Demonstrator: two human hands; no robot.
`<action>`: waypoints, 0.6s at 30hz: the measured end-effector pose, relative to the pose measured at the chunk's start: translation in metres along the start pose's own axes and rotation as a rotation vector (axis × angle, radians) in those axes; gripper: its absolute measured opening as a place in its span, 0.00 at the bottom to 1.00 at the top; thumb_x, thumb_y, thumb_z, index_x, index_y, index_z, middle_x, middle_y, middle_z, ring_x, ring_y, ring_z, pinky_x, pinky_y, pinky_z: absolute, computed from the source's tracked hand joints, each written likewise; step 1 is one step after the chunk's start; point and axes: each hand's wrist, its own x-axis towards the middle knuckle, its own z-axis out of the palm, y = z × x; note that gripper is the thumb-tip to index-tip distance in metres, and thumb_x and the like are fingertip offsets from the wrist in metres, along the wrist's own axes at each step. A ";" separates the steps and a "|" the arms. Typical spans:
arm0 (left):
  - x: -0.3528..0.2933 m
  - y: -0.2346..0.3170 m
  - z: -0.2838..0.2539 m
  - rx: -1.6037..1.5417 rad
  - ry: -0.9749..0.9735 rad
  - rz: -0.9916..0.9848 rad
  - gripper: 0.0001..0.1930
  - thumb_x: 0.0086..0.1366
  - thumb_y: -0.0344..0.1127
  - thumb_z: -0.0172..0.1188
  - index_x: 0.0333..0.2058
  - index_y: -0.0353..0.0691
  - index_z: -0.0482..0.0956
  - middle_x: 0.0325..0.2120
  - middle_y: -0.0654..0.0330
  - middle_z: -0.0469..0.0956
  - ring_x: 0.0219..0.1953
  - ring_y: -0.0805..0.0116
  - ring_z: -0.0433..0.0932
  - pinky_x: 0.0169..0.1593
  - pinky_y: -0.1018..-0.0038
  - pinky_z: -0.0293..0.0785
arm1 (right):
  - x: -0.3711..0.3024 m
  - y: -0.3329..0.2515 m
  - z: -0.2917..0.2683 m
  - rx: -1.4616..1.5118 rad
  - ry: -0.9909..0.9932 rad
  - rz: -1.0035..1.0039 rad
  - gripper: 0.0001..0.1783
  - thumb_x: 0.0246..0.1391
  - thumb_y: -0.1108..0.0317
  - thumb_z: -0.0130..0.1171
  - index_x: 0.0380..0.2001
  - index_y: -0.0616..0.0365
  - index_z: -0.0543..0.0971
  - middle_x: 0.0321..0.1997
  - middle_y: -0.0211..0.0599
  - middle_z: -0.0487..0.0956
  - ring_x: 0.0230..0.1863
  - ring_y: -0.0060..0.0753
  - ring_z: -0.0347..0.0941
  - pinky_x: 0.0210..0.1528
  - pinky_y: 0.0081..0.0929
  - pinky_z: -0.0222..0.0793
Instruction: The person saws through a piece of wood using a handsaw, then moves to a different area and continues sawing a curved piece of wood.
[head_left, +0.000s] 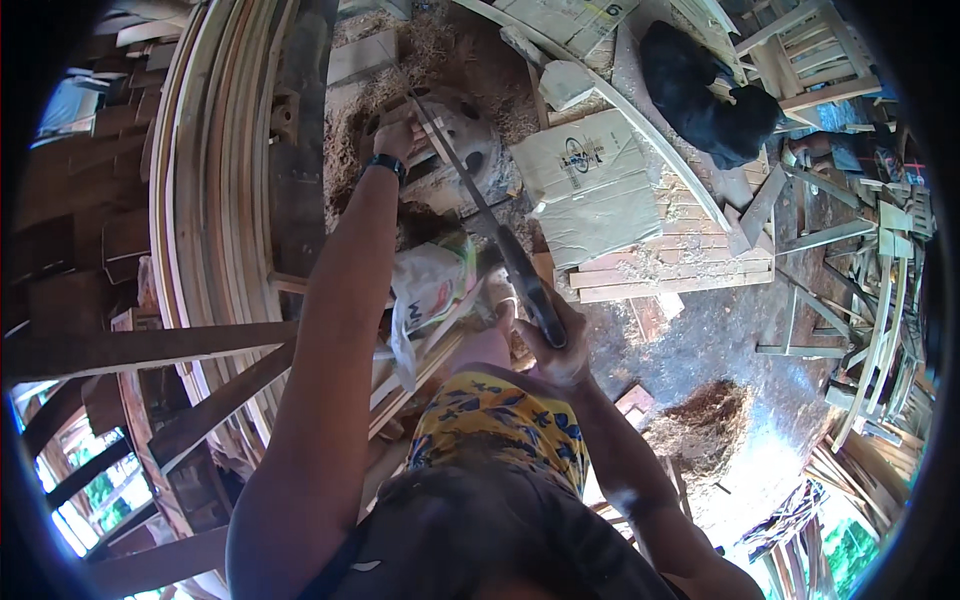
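My right hand (562, 345) is closed round the dark handle of a handsaw (478, 200), seen nearly edge-on. Its long, thin blade slants up and left, past my left hand. My left hand (398, 138), with a dark band at the wrist, is closed on a small pale piece of wood (434, 138) beside the blade. Under them sits a round, dusty thing with holes, like a wheel rim (475, 125). Whether the teeth touch the wood I cannot tell. A white plastic bag (428, 290) lies between my forearms, near my legs.
Long wooden strips (205, 190) are stacked at left. To the right, flattened cardboard (590, 185) covers part of a slatted wooden platform (680, 275). A black dog (710, 95) lies at its far end. Wood shavings (705, 420) are heaped on the floor; wooden frames (830, 240) stand far right.
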 end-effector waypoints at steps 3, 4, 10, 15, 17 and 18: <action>0.024 -0.022 -0.018 0.867 -0.004 0.290 0.24 0.72 0.32 0.43 0.66 0.48 0.68 0.50 0.66 0.83 0.50 0.75 0.82 0.45 0.76 0.78 | 0.000 0.006 0.003 -0.007 -0.022 0.023 0.31 0.52 0.70 0.67 0.59 0.70 0.73 0.39 0.53 0.84 0.40 0.39 0.85 0.42 0.33 0.78; 0.033 -0.032 -0.022 1.057 0.006 0.363 0.25 0.73 0.31 0.42 0.68 0.50 0.66 0.51 0.67 0.83 0.50 0.75 0.82 0.45 0.75 0.78 | 0.000 0.008 0.004 -0.003 -0.018 0.022 0.31 0.52 0.70 0.67 0.59 0.70 0.73 0.39 0.53 0.84 0.40 0.39 0.85 0.42 0.33 0.78; 0.073 -0.066 -0.023 0.698 0.150 0.390 0.23 0.73 0.33 0.45 0.64 0.54 0.72 0.48 0.65 0.85 0.50 0.70 0.84 0.47 0.71 0.79 | 0.002 0.026 0.011 -0.020 0.030 -0.044 0.35 0.51 0.70 0.66 0.63 0.67 0.72 0.26 0.35 0.76 0.25 0.21 0.69 0.30 0.25 0.69; 0.062 -0.056 -0.012 0.448 0.378 0.187 0.18 0.73 0.45 0.50 0.51 0.40 0.79 0.42 0.57 0.86 0.46 0.63 0.84 0.46 0.69 0.79 | -0.010 0.040 0.010 -0.020 0.019 -0.126 0.36 0.49 0.71 0.67 0.63 0.68 0.71 0.26 0.38 0.81 0.24 0.24 0.77 0.28 0.25 0.71; 0.059 -0.048 -0.011 0.469 0.379 0.168 0.23 0.73 0.51 0.52 0.46 0.35 0.82 0.39 0.54 0.86 0.44 0.61 0.85 0.46 0.68 0.79 | -0.018 0.046 0.006 -0.033 0.028 -0.140 0.36 0.48 0.73 0.67 0.63 0.68 0.71 0.27 0.42 0.82 0.24 0.31 0.80 0.28 0.27 0.74; 0.059 -0.045 -0.011 0.517 0.379 0.175 0.24 0.72 0.53 0.54 0.45 0.35 0.83 0.40 0.54 0.86 0.45 0.62 0.85 0.46 0.68 0.79 | -0.023 0.049 0.004 -0.064 0.031 -0.154 0.36 0.48 0.74 0.67 0.62 0.68 0.71 0.28 0.46 0.84 0.25 0.37 0.83 0.28 0.29 0.76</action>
